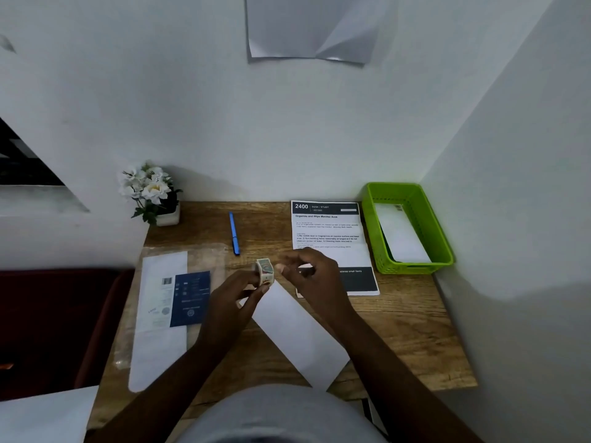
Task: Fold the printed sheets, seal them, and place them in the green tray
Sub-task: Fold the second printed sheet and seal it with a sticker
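A folded white sheet [297, 334] lies slanted on the wooden desk [409, 330] in front of me. Above its far end my left hand [233, 302] grips a small roll of stickers [265, 271]. My right hand [310, 276] is just right of the roll, thumb and forefinger pinched at its edge; whether a sticker is between them is too blurred to tell. Behind my right hand lies a flat printed sheet [329, 231]. The green tray [412, 228] stands at the desk's far right corner with a folded sheet [399, 235] inside it.
A blue pen [234, 233] lies at the back middle. A clear plastic sleeve with a white and dark blue card [172, 302] covers the left side. A small pot of white flowers [153, 193] stands at the back left. Walls close the desk behind and to the right.
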